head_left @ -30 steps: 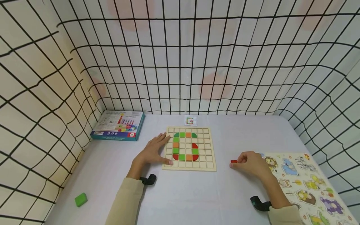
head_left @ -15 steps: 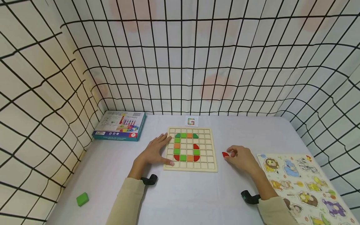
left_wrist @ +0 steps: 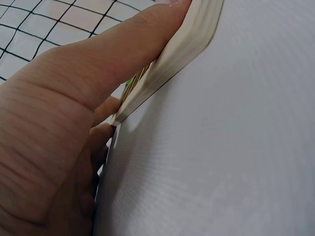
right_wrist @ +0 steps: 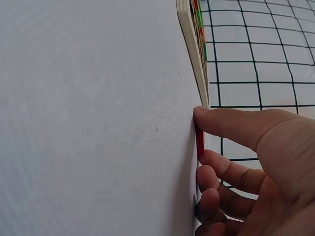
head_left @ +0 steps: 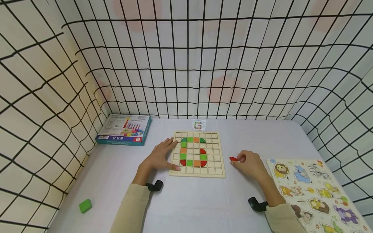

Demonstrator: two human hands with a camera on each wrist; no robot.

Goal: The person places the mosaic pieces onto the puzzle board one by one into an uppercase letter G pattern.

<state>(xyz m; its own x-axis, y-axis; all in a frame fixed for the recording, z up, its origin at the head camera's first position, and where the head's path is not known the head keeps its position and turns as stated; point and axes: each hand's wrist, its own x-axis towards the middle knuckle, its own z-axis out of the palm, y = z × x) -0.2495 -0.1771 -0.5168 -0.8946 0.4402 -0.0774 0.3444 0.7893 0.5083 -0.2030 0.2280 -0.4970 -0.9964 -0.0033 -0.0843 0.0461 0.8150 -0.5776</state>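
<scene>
Green block (head_left: 85, 205) at the worktop's (head_left: 204, 200) near-left corner, box (head_left: 123, 130) at the far-left.

Left hand (head_left: 159, 157) lies flat — fingers straight, thumb along the near-left edge of the board (head_left: 217, 168), bracing it and gripping nothing. If that pressure eases, I'd expect the board to skate on the smooth worktop.

Right hand (head_left: 250, 163), just right of the board, pinches a thin red piece (head_left: 233, 159) between thumb and forefinger, other fingers curled, low over the worktop. A tip-only pinch on a thin piece — it could slip or twist out.

Animal puzzle (head_left: 317, 191) at the right edge.
</scene>
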